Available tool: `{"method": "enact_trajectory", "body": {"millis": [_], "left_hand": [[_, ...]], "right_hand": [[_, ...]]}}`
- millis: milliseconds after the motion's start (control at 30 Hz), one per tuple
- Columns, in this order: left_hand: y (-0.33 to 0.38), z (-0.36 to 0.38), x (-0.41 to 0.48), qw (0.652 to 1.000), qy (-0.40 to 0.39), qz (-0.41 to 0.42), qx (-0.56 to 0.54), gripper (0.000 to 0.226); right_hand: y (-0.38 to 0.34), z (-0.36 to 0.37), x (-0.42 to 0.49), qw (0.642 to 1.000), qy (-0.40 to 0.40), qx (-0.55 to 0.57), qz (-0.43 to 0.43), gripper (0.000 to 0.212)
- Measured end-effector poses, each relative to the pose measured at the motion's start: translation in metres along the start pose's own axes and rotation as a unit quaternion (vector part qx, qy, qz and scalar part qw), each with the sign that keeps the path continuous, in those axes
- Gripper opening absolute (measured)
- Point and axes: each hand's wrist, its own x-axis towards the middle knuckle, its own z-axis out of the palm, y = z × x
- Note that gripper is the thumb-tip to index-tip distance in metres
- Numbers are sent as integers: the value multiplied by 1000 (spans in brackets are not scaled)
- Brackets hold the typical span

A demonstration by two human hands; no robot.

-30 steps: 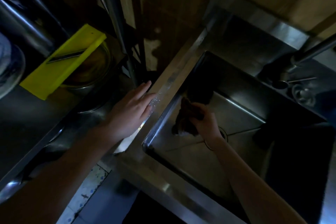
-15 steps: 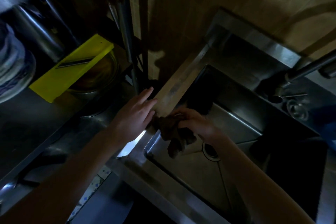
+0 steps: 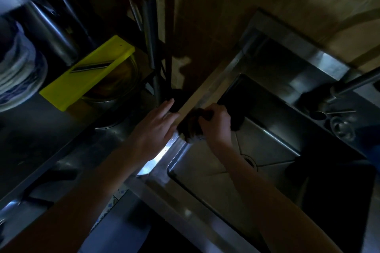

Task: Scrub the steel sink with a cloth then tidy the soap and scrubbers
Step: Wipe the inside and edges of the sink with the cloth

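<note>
The steel sink (image 3: 267, 146) fills the right half of the dim head view, its drain (image 3: 249, 160) partly behind my right forearm. My right hand (image 3: 216, 123) grips a dark brown cloth (image 3: 190, 127) and holds it on the sink's left rim (image 3: 197, 98). My left hand (image 3: 156, 129) lies flat with straight fingers on the rim's outer edge, just left of the cloth. No soap or scrubbers can be made out in the dark.
A tap (image 3: 353, 84) reaches in from the right above a small steel cup (image 3: 342, 128). To the left, a yellow slicer (image 3: 86, 74) lies across a bowl (image 3: 115, 88) on a dark rack, with stacked plates (image 3: 18, 74) at the far left.
My right hand has lifted the cloth from the basin's left wall up onto the left rim. My left hand has stayed on the rim's edge.
</note>
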Motion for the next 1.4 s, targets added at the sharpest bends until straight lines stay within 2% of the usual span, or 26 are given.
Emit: {"method": "enact_trajectory", "body": {"millis": [100, 267, 333, 600, 767, 900, 1000, 1267, 1400], "left_hand": [[-3, 0, -2, 1000, 1, 2, 18, 38], [-3, 1, -6, 999, 13, 8, 35, 34], [-4, 2, -6, 999, 13, 5, 34, 35], [-7, 11, -3, 999, -3, -8, 35, 38], [-9, 21, 2, 998, 6, 16, 55, 34], [-15, 30, 3, 996, 13, 41, 72, 51], [-17, 34, 4, 997, 7, 36, 72, 54], [-11, 28, 13, 996, 6, 13, 93, 41], [-15, 30, 21, 995, 1, 12, 102, 40]], "right_hand": [[3, 18, -20, 995, -2, -40, -89, 21], [20, 21, -42, 978, -41, -90, -184, 56], [24, 21, -45, 968, -56, -133, -205, 61], [34, 12, -18, 962, -88, -148, -213, 52], [47, -3, 30, 970, -25, -138, -199, 48], [50, -16, 75, 973, 34, -169, -152, 48], [48, -18, 88, 979, 28, -154, -131, 49], [52, 2, 15, 962, -23, -167, -216, 51], [53, -2, 29, 964, -22, -142, -225, 47]]}}
